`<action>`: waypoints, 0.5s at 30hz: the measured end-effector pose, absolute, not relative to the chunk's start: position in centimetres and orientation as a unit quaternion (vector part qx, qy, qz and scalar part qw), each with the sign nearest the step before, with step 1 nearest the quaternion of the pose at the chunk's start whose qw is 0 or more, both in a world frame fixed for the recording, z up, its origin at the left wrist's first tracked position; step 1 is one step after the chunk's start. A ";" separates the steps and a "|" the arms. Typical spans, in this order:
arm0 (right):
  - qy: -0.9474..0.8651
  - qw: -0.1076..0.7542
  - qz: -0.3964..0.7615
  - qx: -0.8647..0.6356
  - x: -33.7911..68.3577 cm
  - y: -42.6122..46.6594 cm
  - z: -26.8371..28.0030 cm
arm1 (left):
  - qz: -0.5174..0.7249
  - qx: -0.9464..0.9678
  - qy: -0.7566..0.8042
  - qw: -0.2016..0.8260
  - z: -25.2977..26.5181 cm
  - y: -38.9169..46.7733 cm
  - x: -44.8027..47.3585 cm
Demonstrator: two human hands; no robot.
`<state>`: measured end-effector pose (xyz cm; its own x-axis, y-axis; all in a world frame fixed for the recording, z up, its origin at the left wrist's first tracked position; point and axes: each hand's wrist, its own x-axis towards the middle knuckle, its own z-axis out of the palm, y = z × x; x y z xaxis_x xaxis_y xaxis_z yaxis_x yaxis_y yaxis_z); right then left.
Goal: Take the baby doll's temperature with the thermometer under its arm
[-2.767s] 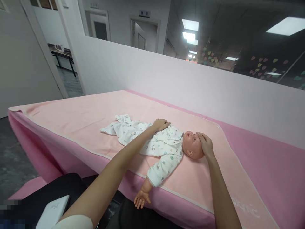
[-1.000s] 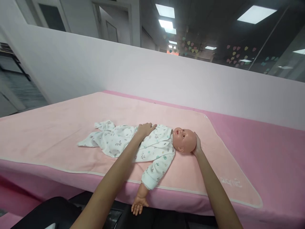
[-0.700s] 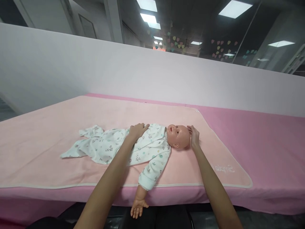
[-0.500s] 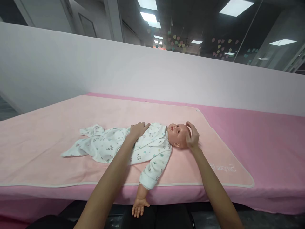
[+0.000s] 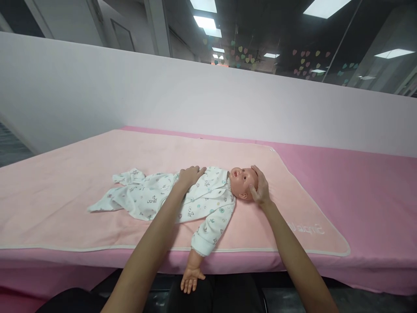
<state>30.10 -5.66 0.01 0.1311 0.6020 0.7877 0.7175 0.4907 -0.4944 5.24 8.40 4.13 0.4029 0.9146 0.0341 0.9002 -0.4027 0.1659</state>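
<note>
A baby doll [image 5: 208, 213] in a white printed sleepsuit lies on its back, head toward the right. My left hand [image 5: 191, 177] rests flat on the doll's belly with the fingers stretched out. At the crown, my right hand [image 5: 261, 187] cups the doll's head [image 5: 241, 180], its thumb on the near side and fingers on the far side. The doll's near arm, in a loose sleeve [image 5: 213, 226], reaches over the front edge, and its bare hand [image 5: 192, 278] hangs palm up. Its far arm is not visible. The empty-looking trouser legs [image 5: 110, 201] spread to the left.
Under the doll lies a peach mat [image 5: 81, 174] with a pale border, spread over a pink sheet [image 5: 368, 204]. A white partition [image 5: 195, 95] rises behind the bed, with glass [image 5: 276, 30] bearing heart stickers above. My dark-clothed legs [image 5: 228, 295] are below the front edge.
My right hand has shifted slightly left, closing further around the doll's head, with the thumb farther forward. My left hand stays on the belly. The view has shifted slightly.
</note>
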 end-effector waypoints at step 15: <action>-0.407 0.738 0.223 -0.491 29.1 -4.5 0.5 | 0.045 0.844 0.532 0.054 4.3 8.3 5.2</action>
<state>29.10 -4.46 0.54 0.5700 0.7280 0.3810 0.0705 0.4186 -0.9054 5.25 8.34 4.29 0.4292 0.9030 0.0188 0.8933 -0.4275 0.1386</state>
